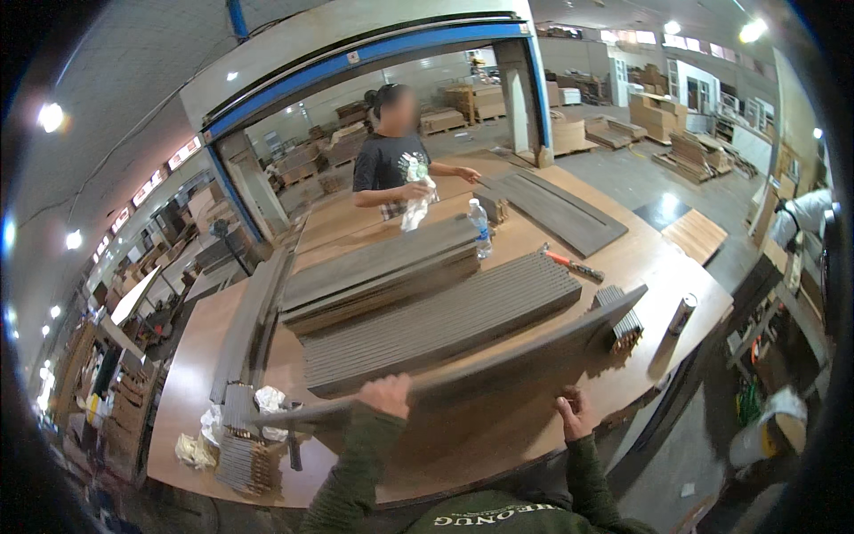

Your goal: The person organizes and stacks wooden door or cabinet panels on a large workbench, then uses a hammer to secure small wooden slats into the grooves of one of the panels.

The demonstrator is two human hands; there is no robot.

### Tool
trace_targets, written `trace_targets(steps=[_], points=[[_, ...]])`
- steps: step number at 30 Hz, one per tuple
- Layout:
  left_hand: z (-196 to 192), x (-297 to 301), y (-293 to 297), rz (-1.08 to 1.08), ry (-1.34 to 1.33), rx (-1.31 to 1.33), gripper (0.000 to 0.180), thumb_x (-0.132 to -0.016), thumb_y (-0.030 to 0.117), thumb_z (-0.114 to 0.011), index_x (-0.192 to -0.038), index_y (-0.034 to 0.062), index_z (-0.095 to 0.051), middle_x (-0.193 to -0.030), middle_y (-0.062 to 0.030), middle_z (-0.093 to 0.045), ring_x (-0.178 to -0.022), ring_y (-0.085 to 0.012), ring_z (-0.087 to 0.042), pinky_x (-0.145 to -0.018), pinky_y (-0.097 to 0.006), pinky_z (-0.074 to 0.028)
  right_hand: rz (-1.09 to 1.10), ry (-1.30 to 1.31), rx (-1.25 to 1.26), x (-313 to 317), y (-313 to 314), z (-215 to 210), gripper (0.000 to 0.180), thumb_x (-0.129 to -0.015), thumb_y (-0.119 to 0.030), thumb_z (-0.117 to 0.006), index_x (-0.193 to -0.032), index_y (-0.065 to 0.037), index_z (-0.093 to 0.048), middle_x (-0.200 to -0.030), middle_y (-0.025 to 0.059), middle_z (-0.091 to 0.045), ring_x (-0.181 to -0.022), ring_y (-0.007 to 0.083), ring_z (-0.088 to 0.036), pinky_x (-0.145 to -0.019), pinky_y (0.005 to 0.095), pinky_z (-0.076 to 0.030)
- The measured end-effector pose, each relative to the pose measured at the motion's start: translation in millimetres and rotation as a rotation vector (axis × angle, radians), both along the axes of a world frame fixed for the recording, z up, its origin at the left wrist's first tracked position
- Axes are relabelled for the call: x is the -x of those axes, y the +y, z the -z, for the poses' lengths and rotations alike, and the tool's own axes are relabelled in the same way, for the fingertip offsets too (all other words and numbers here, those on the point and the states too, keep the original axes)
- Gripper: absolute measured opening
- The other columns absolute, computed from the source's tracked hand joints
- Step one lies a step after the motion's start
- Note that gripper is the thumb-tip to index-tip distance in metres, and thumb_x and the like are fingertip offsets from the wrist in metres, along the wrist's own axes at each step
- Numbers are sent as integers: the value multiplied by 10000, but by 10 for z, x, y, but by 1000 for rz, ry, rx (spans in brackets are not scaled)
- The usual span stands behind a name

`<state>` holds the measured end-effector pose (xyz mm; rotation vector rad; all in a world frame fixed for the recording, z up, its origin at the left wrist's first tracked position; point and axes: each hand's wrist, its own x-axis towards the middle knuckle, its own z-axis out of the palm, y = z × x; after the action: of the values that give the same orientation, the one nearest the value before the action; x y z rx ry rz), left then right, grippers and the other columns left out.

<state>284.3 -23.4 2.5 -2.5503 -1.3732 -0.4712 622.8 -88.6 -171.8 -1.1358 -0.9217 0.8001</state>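
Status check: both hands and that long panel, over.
Left hand and right hand grip long dark panel, raised on edge over table. Slat stack just beyond.

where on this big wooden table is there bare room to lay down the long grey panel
Bare patches: the near edge under the long grey panel, and the right side between the orange-handled tool and silver can. The grey slat stacks crowd the middle; white rags crowd the left corner.

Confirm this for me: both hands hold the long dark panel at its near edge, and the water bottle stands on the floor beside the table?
Not quite. The head view shows the water bottle standing on the table, not the floor. Left hand and right hand do hold the long dark panel.
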Motion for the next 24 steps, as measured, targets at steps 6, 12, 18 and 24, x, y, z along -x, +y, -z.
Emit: trace_targets(steps=[6,12,18,24], points=[[717,-163,-1036,273,-44,-65,300,-647,133,-527,-937,129,-602,-647,-44,-508,-549,-221,-514,-512,-340,-389,2,804,-71,-50,-213,1054,629,-841,-443,-523,-1285,-28,-359,-1244,105,-437,-1105,274,-447,-909,417,-402],[1432,175,-1589,163,-123,157,534,-521,180,-662,-1048,143,-583,-836,-59,-522,-738,-235,-512,-583,-366,-436,40,795,259,746,-933,150,495,-863,-357,-503,-1219,-20,-435,-1179,104,-490,-1065,294,-470,-887,431,-407],[2144,324,-1885,136,-224,273,618,-577,131,-680,-1169,127,-504,-1019,-99,-465,-941,-269,-457,-673,-402,-447,201,867,316,669,-1312,1019,447,-813,-351,-528,-1144,-52,-499,-1095,94,-542,-977,281,-529,-822,443,-440],[2128,604,-2155,46,-297,405,597,-654,325,-686,-1194,175,-480,-1183,-108,-439,-1079,-298,-442,-867,-466,-372,244,665,348,579,-1342,1134,462,-778,-349,-545,-1139,-63,-516,-1112,90,-531,-1014,266,-504,-848,430,-424]])
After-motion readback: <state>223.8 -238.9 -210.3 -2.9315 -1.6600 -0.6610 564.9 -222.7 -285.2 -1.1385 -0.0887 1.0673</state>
